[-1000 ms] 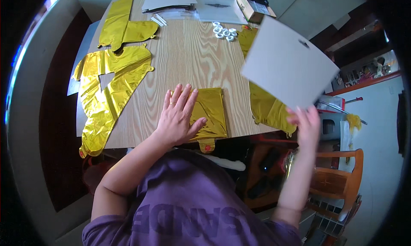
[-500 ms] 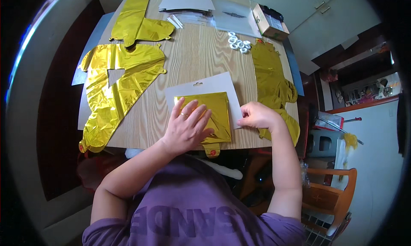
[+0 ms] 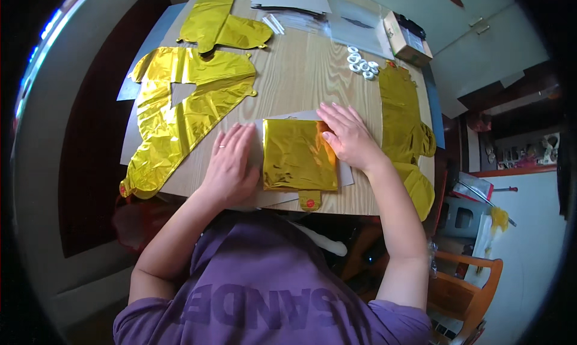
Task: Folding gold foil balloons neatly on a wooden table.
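Folded gold foil, approx. sq., lies on white card on table, tab twd body, btwn flat, non-gripping hands: L hand just beside, R hand nearer, touching upper-R corner.

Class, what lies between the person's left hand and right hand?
In the head view, a folded gold foil square lies between the left hand and right hand, with white card showing beneath it.
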Available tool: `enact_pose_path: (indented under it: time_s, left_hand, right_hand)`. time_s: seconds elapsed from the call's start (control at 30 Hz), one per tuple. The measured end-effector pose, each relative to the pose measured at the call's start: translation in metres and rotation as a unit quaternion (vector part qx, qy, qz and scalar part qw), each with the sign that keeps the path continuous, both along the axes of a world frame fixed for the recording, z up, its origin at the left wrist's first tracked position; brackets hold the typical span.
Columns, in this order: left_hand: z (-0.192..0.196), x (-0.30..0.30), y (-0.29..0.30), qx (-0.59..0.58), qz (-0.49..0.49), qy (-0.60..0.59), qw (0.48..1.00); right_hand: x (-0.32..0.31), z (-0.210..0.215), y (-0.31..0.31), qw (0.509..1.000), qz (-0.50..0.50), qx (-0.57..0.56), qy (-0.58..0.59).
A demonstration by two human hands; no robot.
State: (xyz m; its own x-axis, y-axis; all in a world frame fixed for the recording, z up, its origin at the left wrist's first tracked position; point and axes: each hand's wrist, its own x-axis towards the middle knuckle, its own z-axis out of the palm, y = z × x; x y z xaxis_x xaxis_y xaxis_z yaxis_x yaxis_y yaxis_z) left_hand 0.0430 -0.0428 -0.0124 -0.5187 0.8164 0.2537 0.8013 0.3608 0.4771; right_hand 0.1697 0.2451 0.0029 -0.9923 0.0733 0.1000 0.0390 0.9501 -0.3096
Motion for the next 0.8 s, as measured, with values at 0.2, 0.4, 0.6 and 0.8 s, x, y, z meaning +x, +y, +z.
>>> enact_pose_path:
  time_s: [0.2,0.4,0.6,0.8]
  left_hand:
    - [0.008,-0.017,0.001,-0.048,-0.082,-0.05,0.994]
    - [0.015,-0.017,0.013,-0.046,-0.166,-0.046,0.984]
    - [0.025,-0.005,0.041,-0.018,-0.213,0.04,0.976]
    - [0.003,0.002,0.045,-0.056,-0.225,0.044,0.972]
  right_hand:
    - [0.038,-0.006,-0.032,0.994,-0.034,0.103,0.009]
    - [0.07,-0.009,-0.045,0.989,-0.056,0.132,0.037]
    - [0.062,-0.003,-0.049,0.989,-0.07,0.115,0.062]
    - [0.055,-0.017,-0.062,0.998,-0.058,0.019,0.033]
